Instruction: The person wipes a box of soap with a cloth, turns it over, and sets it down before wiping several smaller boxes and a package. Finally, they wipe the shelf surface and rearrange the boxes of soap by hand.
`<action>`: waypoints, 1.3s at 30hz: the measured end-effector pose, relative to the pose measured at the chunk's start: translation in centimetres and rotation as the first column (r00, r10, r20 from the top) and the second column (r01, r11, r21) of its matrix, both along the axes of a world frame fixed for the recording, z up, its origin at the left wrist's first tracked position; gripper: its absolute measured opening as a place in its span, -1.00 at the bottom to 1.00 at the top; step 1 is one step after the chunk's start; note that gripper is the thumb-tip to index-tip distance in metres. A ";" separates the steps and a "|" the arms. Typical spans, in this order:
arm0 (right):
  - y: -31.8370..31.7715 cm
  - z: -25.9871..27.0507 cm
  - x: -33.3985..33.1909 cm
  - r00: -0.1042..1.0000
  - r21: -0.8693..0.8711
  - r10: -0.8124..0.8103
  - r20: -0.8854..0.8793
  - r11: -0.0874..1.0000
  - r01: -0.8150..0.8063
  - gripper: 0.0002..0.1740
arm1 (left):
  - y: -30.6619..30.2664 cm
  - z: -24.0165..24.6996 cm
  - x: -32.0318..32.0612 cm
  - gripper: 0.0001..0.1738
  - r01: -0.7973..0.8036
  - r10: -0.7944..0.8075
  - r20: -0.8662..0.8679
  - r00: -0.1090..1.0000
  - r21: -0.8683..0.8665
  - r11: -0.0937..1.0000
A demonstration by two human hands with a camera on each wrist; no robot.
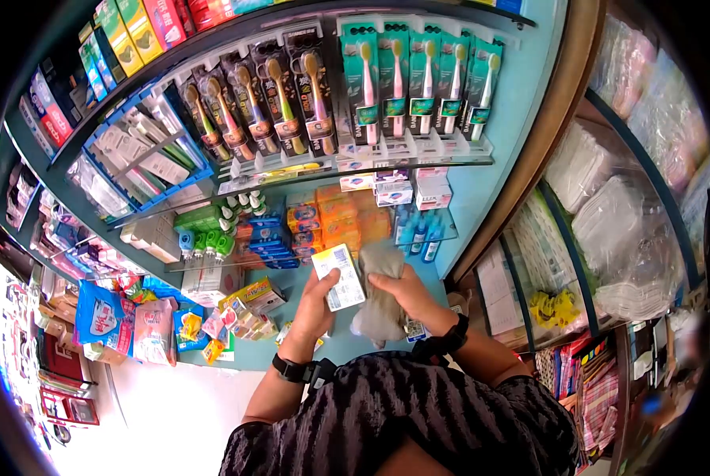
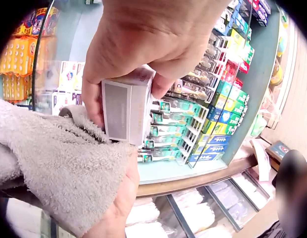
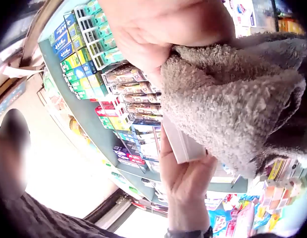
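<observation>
In the head view my left hand (image 1: pixel 315 309) grips a small white box (image 1: pixel 340 289) with printed text and a yellow edge, thumb lying on its face. Just to the right, my right hand (image 1: pixel 409 295) holds a bunched grey cloth (image 1: pixel 377 313) that hangs down from the fingers. The left wrist view shows fingers and thumb on opposite sides of the box (image 2: pixel 124 111), with the towel-like cloth (image 2: pixel 69 168) right beside its lower end. From the right wrist, the fluffy cloth (image 3: pixel 227 99) covers part of the box (image 3: pixel 182 144).
Packaged toothbrushes (image 1: pixel 422 79) hang on the shelf rack above. Orange packs (image 1: pixel 339 218) and soap boxes (image 1: pixel 393 193) stand on a glass shelf behind the hands. Bagged goods (image 1: pixel 105 317) lie on the counter at left. A rack of plastic-wrapped items (image 1: pixel 617 238) rises at right.
</observation>
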State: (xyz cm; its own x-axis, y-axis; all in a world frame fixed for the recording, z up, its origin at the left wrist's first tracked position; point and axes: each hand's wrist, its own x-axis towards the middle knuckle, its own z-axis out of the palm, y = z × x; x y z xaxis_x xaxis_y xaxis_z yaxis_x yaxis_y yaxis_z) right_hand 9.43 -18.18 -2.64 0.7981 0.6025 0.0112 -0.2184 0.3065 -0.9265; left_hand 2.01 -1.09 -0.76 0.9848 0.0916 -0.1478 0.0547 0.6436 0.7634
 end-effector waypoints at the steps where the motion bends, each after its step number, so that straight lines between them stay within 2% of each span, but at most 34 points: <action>1: -0.3 0.1 0.5 1.000 -0.026 -0.021 0.012 0.999 0.021 -0.61 | 0.5 -0.9 -0.1 -0.58 -0.013 0.013 0.011 1.000 -0.003 1.000; 2: -0.5 0.3 1.1 0.999 -0.053 -0.040 0.024 0.998 0.042 -0.62 | 1.1 -1.2 -0.4 -0.58 -0.010 0.011 -0.025 1.000 0.017 1.000; 4: -0.9 1.0 2.3 0.980 -0.087 -0.124 0.158 0.986 0.139 -0.67 | 2.3 -1.9 -1.1 -0.59 -0.003 0.009 -0.097 0.995 0.054 0.999; 6: -1.4 0.7 4.0 0.969 -0.091 -0.150 0.195 0.981 0.170 -0.68 | 3.6 -3.5 -1.9 -0.61 -0.031 0.038 -0.106 0.994 0.063 0.998; 8: -2.0 0.1 6.1 0.929 -0.192 -0.169 0.330 0.951 0.241 -0.67 | 4.9 -5.3 -2.9 -0.62 -0.056 0.066 -0.100 0.993 0.096 0.994; 9: -2.3 -0.6 7.3 0.879 -0.271 -0.168 0.447 0.911 0.311 -0.62 | 5.5 -6.4 -3.3 -0.64 -0.095 0.104 -0.100 0.989 0.096 0.991; 10: -2.7 -0.9 8.5 0.826 -0.409 -0.138 0.547 0.816 0.408 -0.59 | 6.0 -6.9 -3.8 -0.64 -0.117 0.129 -0.096 0.987 0.125 0.985; 12: -3.1 -1.9 10.4 0.762 -0.411 -0.145 0.631 0.770 0.487 -0.54 | 6.9 -7.7 -4.9 -0.64 -0.171 0.192 -0.111 0.975 0.178 0.969; 13: -3.9 -4.8 12.9 0.720 -0.444 -0.107 0.686 0.722 0.531 -0.51 | 7.4 -8.0 -5.5 -0.64 -0.199 0.237 -0.123 0.964 0.264 0.944; 14: -3.8 -4.1 12.9 0.701 -0.492 -0.090 0.707 0.649 0.580 -0.48 | 7.8 -8.4 -6.0 -0.67 -0.245 0.302 -0.134 0.944 0.331 0.911; 16: -4.2 -4.6 14.2 0.715 -0.562 -0.031 0.699 0.595 0.575 -0.51 | 9.4 -10.8 -6.9 -0.67 -0.268 0.381 -0.179 0.907 0.452 0.851; 18: -5.1 -7.3 16.8 0.682 -0.506 0.006 0.732 0.675 0.537 -0.52 | 10.9 -13.4 -7.7 -0.65 -0.271 0.401 -0.203 0.893 0.468 0.841; 20: -5.4 -8.0 17.7 0.625 -0.552 0.131 0.769 0.630 0.547 -0.48 | 11.1 -13.8 -8.3 -0.62 -0.294 0.440 -0.206 0.874 0.496 0.817; 21: -5.4 -8.5 18.1 0.637 -0.562 0.131 0.760 0.626 0.542 -0.48 | 11.2 -14.0 -8.4 -0.61 -0.304 0.455 -0.203 0.867 0.508 0.806; 25: -5.7 -12.1 19.7 0.682 -0.628 0.161 0.714 0.579 0.520 -0.44 | 12.3 -19.7 -8.5 -0.56 -0.170 0.384 -0.248 0.890 0.600 0.782; 28: -5.5 -13.2 20.5 0.720 -0.690 0.202 0.664 0.536 0.487 -0.43 | 12.6 -22.4 -7.8 -0.50 0.049 0.405 -0.344 0.847 0.809 0.586; 29: -5.5 -13.4 20.5 0.734 -0.711 0.214 0.645 0.520 0.473 -0.43 | 12.6 -23.0 -7.5 -0.44 0.100 0.414 -0.376 0.829 0.828 0.551; 32: -5.0 -13.0 20.1 0.744 -0.788 0.309 0.592 0.417 0.454 -0.45 | 12.8 -26.2 -5.8 -0.43 0.196 0.438 -0.351 0.828 0.912 0.360; 36: -4.5 -13.0 20.1 0.711 -0.807 0.382 0.590 0.314 0.501 -0.42 | 12.2 -27.7 -3.4 -0.40 0.323 0.449 -0.431 0.783 0.898 0.299; 37: -4.3 -12.9 19.9 0.705 -0.800 0.377 0.600 0.305 0.518 -0.41 | 12.1 -28.1 -2.9 -0.37 0.351 0.423 -0.416 0.805 0.909 0.225; 39: -4.2 -13.3 19.9 0.706 -0.801 0.379 0.599 0.279 0.530 -0.39 | 11.9 -29.0 -1.9 -0.36 0.312 0.430 -0.366 0.825 0.930 0.195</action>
